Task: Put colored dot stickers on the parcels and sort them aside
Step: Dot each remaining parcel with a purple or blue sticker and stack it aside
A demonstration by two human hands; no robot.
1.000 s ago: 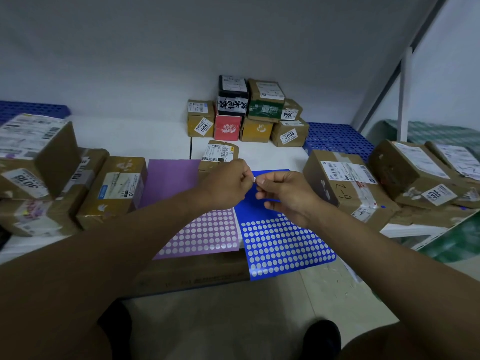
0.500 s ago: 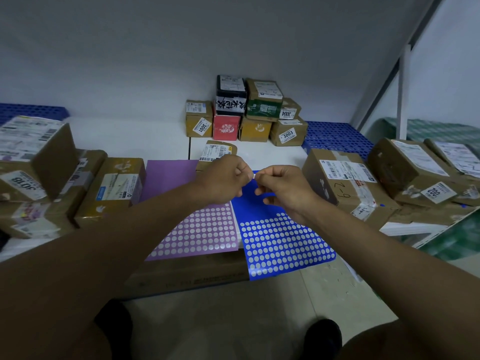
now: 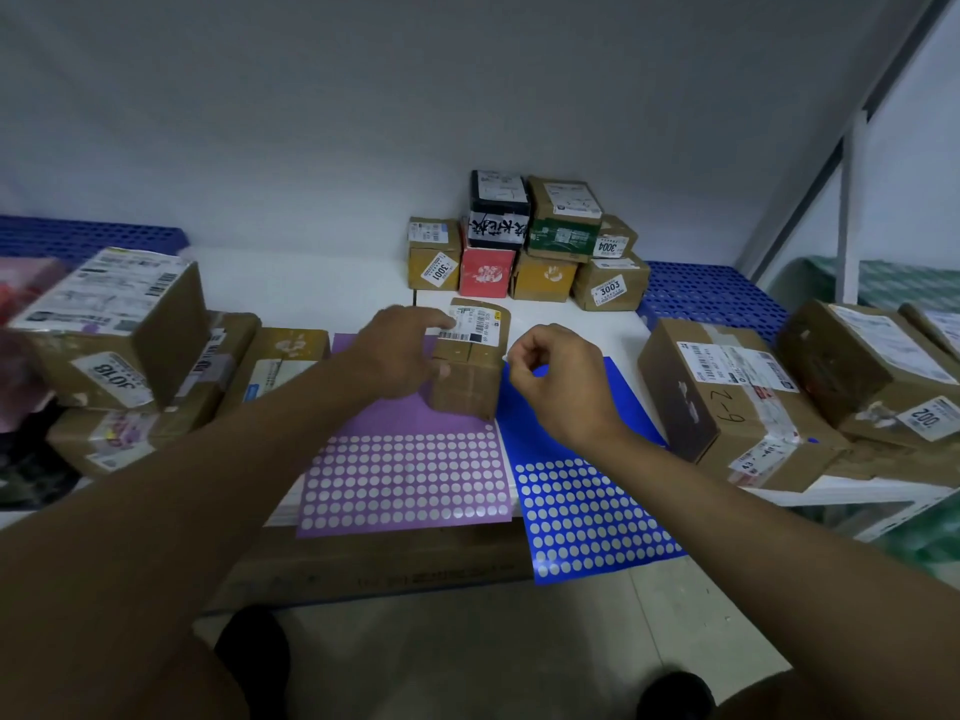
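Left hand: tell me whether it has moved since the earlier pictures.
Yes. The left hand has left the right hand and gone forward to the small brown cardboard parcel standing on the purple dot-sticker sheet; its forefinger touches the parcel's white label.

blue plastic pallet back right | another blue pallet far left | white wall behind | black shoes on the floor

Matt brown cardboard parcel (paper label on top); glossy purple sheet and blue sheet; smooth white counter.
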